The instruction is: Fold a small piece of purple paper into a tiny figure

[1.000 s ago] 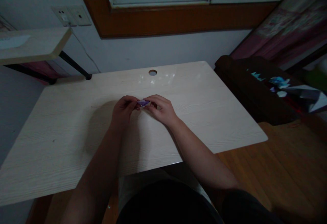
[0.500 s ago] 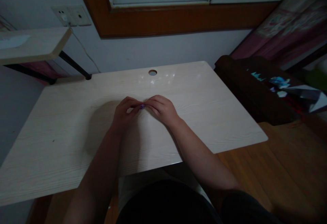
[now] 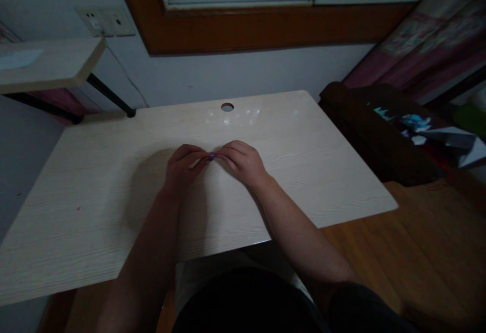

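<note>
My left hand [image 3: 183,165] and my right hand [image 3: 243,162] meet fingertip to fingertip over the middle of a pale wooden desk [image 3: 114,211]. Between them sits a small piece of purple paper [image 3: 211,157], pinched by the curled fingers of both hands. Only a sliver of the paper shows; my fingers cover the remainder. Both hands rest low on the desk top.
A round cable hole [image 3: 227,107] lies near the desk's far edge. A raised side shelf [image 3: 49,65] stands at the left on dark legs. A dark sofa or bed edge [image 3: 364,130] with a patterned item stands to the right. Wall sockets [image 3: 106,21] and a window frame lie behind.
My fingers have closed in over the purple paper, which showed more a second ago. Both hands stay at the same place on the desk.
</note>
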A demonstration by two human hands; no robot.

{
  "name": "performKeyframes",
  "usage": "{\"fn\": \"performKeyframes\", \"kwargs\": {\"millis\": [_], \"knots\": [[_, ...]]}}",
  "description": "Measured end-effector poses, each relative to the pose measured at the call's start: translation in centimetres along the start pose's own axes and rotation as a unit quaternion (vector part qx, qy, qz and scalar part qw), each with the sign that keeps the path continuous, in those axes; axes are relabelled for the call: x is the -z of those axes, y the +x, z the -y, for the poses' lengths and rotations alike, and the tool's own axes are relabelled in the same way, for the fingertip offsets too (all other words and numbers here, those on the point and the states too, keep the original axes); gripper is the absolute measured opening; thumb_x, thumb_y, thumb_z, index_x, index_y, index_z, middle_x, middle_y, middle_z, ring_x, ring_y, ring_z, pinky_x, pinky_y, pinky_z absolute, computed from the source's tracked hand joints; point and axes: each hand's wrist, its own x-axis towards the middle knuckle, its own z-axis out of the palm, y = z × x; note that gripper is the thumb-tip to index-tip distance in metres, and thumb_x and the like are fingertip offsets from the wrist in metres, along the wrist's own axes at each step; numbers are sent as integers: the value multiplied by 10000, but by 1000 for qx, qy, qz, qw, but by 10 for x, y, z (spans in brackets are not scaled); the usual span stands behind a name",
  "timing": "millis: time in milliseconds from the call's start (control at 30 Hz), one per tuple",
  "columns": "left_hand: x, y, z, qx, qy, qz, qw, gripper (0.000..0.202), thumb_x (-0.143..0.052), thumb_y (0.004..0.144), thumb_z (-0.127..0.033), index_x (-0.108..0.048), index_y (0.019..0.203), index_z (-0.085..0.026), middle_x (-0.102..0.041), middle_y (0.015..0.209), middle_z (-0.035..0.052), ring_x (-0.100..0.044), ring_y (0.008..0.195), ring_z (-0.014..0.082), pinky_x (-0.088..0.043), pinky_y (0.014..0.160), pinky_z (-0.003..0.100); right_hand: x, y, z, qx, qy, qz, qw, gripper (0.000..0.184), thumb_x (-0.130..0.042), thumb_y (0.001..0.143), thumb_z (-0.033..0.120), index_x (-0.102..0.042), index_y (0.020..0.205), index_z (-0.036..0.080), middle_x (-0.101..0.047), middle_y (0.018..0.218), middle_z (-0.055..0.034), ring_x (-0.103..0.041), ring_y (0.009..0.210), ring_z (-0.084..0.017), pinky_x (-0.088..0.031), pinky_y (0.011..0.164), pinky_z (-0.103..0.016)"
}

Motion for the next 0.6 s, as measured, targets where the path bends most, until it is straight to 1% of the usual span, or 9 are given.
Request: {"fn": "performKeyframes", "kwargs": {"millis": [167,267,367,433,533,600], "knots": [[1,2,-3,-20,10,-12,1000,70,-717,848,-256,-743,913,-256,-713,887,33,-674,819,168,-568,768,321,2,0,2,0,10,-7,1000,209,-541,989,291,-720,1066,218,-728,976,-81,-655,897,-196,-537,807,-346],[3,4,-8,-13,-1,-4,1000,48,-692,869,-257,-725,900,-246,-704,901,38,-667,837,171,-565,776,328,3,1,3,-1,10,-7,1000,216,-530,994,290,-720,1063,216,-723,981,-83,-655,902,-195,-538,806,-340],[6,4,-10,-10,-16,3,1000,52,-684,875,-242,-714,918,-241,-696,949,44,-658,892,177,-553,822,338,3,2,4,-5,5,-5,1000,215,-529,994,285,-717,1064,207,-715,987,-86,-651,909,-191,-535,804,-327],[6,3,-10,-12,-26,9,1000,108,-709,856,-243,-709,964,-237,-687,993,52,-653,930,183,-550,846,342,3,2,5,-4,2,-4,1000,211,-534,991,281,-713,1067,199,-712,986,-87,-649,904,-189,-533,801,-322],[5,2,-7,-20,-24,35,999,249,-763,812,-290,-697,1046,-232,-675,1029,65,-652,949,194,-558,845,346,2,1,5,0,3,-4,1000,200,-542,986,272,-709,1062,193,-710,983,-87,-647,901,-188,-528,798,-319],[2,1,-5,-22,-8,41,999,259,-760,816,-300,-697,1057,-231,-680,1020,65,-654,946,195,-561,849,348,1,1,5,1,7,-8,1000,189,-550,980,271,-708,1052,194,-708,974,-89,-644,895,-189,-523,791,-319]]}}
